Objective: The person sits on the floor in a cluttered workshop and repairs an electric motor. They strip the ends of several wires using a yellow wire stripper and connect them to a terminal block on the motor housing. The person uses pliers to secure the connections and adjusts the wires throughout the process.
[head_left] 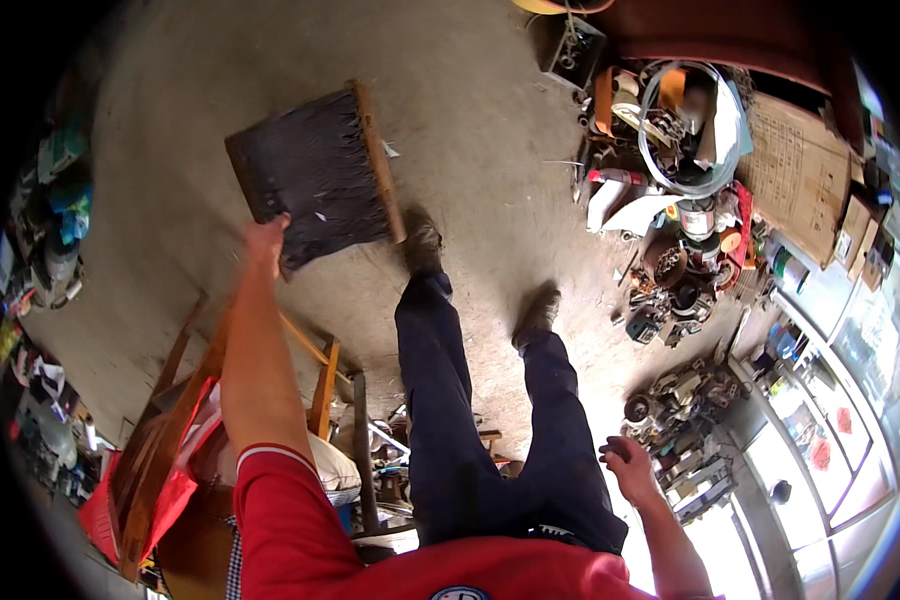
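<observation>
A low stool (310, 165) with a dark, wrinkled fabric seat strung between two wooden bars is at the upper left, beyond my feet. My left arm reaches out to it, and my left hand (267, 243) is closed on the seat's near left corner. The fingers are partly hidden, and so are any legs under the seat. Beside my right thigh hangs my right hand (630, 470), its fingers loosely bent and apart, with nothing visible in it.
Wooden chair frames (175, 420) with a red plastic bag (175, 500) crowd the lower left. On the right lie a coil of clear hose (650, 125), a flattened cardboard box (795, 170), and heaped metal parts (685, 400). My left shoe (423, 245) is near the stool's wooden bar.
</observation>
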`<action>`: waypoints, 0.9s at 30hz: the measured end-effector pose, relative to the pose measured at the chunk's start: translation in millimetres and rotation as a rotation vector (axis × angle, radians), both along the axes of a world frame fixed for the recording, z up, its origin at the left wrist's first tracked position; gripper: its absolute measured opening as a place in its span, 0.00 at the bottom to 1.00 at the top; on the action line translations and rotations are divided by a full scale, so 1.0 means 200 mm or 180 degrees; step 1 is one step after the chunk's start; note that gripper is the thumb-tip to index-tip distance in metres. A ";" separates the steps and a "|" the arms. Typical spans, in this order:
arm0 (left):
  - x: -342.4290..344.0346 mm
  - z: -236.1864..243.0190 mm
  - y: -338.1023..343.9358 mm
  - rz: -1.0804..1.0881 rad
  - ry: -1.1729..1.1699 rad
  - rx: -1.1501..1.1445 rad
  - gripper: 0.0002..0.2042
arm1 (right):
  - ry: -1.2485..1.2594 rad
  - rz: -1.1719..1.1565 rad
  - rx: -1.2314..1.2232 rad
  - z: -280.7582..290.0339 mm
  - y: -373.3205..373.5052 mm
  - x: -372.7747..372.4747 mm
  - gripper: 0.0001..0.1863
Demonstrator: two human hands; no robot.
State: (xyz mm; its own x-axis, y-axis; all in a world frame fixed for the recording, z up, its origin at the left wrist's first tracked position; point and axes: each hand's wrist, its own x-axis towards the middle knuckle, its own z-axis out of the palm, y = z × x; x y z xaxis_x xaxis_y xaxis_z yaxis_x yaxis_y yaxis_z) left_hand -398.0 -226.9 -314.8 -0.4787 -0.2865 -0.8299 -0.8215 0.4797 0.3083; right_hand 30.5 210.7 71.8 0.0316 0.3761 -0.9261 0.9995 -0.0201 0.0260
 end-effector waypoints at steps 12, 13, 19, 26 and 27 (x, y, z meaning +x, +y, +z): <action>0.55 1.23 1.39 0.1154 0.0063 0.1147 0.18 | 0.0790 0.0715 0.0245 0.16 0.07 0.06 0.25; 0.61 1.34 1.44 0.0994 0.0020 0.1326 0.16 | 0.1138 0.0485 0.0431 0.15 0.14 0.08 0.25; 1.21 2.13 1.79 0.0040 -0.0114 0.2305 0.11 | 0.2315 -0.0536 0.0755 0.01 0.59 0.28 0.36; 1.98 2.52 2.45 -0.1618 0.0670 0.2462 0.16 | 0.2339 -0.1916 0.0383 0.42 0.71 0.81 0.27; 2.11 2.56 2.54 -0.1812 0.0682 0.2438 0.16 | 0.2490 -0.2082 0.0324 0.47 0.71 0.93 0.27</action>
State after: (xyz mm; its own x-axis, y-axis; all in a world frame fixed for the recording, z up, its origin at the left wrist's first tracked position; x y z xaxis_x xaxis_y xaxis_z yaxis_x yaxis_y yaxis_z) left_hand 23.9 281.3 198.1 -0.5408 0.6146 -0.5743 -0.4192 0.3949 0.8175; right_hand 215.6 351.9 166.1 -0.3406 0.5801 -0.7399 0.5283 -0.5330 -0.6610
